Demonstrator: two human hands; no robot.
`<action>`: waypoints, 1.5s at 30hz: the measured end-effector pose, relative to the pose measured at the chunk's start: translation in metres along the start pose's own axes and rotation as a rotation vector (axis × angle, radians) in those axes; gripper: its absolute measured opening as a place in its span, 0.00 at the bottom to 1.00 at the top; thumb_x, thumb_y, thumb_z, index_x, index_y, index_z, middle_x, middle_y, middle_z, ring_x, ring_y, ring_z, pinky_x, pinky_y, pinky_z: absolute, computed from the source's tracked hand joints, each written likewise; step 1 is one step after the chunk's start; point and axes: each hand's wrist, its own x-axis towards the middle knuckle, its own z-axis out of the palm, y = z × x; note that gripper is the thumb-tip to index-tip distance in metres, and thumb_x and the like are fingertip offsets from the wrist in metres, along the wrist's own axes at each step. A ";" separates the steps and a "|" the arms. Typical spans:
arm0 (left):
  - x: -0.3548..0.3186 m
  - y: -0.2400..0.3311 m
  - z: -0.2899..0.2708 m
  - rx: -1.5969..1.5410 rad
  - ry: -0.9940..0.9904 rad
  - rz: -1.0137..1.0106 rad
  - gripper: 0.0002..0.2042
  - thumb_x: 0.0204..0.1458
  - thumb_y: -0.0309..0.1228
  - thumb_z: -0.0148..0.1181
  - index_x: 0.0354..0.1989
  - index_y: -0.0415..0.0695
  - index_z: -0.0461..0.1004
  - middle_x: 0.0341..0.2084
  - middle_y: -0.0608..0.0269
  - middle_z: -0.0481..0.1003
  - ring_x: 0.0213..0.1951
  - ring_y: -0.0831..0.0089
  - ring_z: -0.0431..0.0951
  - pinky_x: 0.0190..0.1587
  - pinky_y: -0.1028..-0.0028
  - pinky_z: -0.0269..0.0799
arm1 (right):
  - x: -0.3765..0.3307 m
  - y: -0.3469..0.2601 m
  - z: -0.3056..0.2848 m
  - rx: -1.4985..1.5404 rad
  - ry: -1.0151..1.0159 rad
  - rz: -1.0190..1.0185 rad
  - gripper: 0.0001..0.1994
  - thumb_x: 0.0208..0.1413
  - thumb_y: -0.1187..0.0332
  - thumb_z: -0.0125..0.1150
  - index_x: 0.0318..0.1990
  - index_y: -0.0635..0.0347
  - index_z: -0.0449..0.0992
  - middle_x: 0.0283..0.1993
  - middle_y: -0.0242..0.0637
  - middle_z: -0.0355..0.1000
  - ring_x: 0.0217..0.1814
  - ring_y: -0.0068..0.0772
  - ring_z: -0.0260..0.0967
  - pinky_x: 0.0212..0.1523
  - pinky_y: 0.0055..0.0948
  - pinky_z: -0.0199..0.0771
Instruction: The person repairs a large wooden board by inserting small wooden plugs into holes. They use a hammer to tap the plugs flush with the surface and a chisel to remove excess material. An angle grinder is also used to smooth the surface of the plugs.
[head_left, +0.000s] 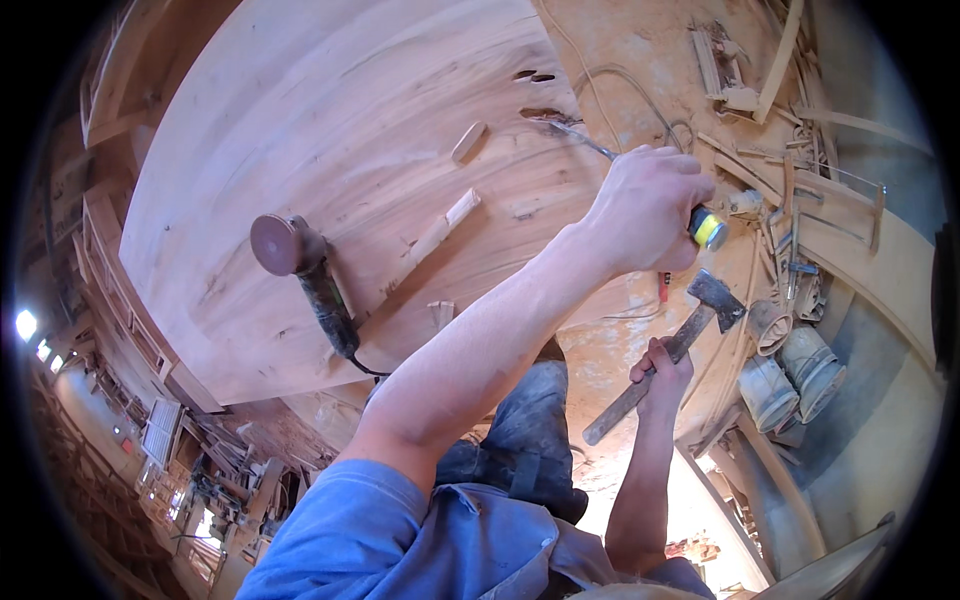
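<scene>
My left hand [652, 205] is wrapped round the handle of a chisel [590, 143]; the yellow and dark butt of the handle sticks out below the fist. The blade reaches a ragged hollow [548, 115] near the right edge of a big wooden slab [330, 110]. Lower right, my right hand [662, 378] grips the wooden shaft of a hammer [716, 298], its dark metal head raised and apart from the chisel. Two small dark holes lie just beyond the hollow.
An angle grinder [305, 262] rests on the slab at left, its cord trailing toward me. Loose wood pieces [435, 238] lie mid-slab. Dusty buckets [808, 372], clamps and offcuts crowd the right side. A cable [640, 90] loops over the floor past the slab's edge.
</scene>
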 end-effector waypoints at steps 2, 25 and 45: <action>0.007 0.000 -0.002 -0.018 0.045 -0.049 0.10 0.33 0.27 0.68 0.21 0.44 0.71 0.22 0.58 0.72 0.29 0.51 0.74 0.30 0.58 0.68 | -0.004 -0.004 0.004 -0.034 -0.023 0.002 0.07 0.59 0.74 0.64 0.39 0.61 0.70 0.21 0.32 0.64 0.15 0.25 0.61 0.17 0.25 0.60; 0.082 -0.046 -0.123 -0.419 0.266 -0.424 0.12 0.50 0.30 0.70 0.20 0.44 0.73 0.15 0.67 0.72 0.17 0.78 0.69 0.21 0.75 0.60 | -0.020 -0.014 0.028 -0.120 -0.193 0.030 0.08 0.58 0.72 0.65 0.39 0.62 0.71 0.22 0.33 0.66 0.16 0.25 0.64 0.17 0.24 0.64; 0.082 -0.036 -0.109 -0.250 0.250 -0.465 0.15 0.50 0.33 0.69 0.16 0.46 0.71 0.13 0.70 0.70 0.16 0.80 0.65 0.20 0.74 0.56 | -0.015 -0.013 0.025 -0.039 -0.200 0.048 0.09 0.59 0.74 0.64 0.40 0.65 0.70 0.24 0.33 0.66 0.16 0.23 0.63 0.17 0.24 0.62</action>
